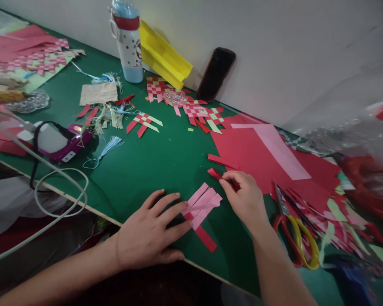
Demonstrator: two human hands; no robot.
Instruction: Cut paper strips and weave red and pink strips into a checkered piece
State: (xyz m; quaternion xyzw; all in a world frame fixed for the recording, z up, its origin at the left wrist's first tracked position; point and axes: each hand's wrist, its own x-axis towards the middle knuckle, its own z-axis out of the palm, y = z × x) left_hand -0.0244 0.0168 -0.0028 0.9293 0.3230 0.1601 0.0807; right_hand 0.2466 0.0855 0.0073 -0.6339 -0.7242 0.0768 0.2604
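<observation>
My left hand (151, 231) lies flat on the green table (153, 161), fingers spread, its fingertips pressing the left edge of a small weave of pink and red paper strips (201, 208). My right hand (244, 197) is just right of the weave, its thumb and fingers pinched on the end of a red paper strip (214, 172). Another loose red strip (222, 161) lies a little farther back.
Red and pink paper sheets (268, 157) lie to the right, with yellow-handled scissors (295, 229) and several paper scraps. Finished woven pieces (178, 100), tassels (107, 114), a water bottle (127, 42), yellow folded paper (164, 55), a phone (215, 73) and a glue gun (59, 142) with cable stand farther back and left.
</observation>
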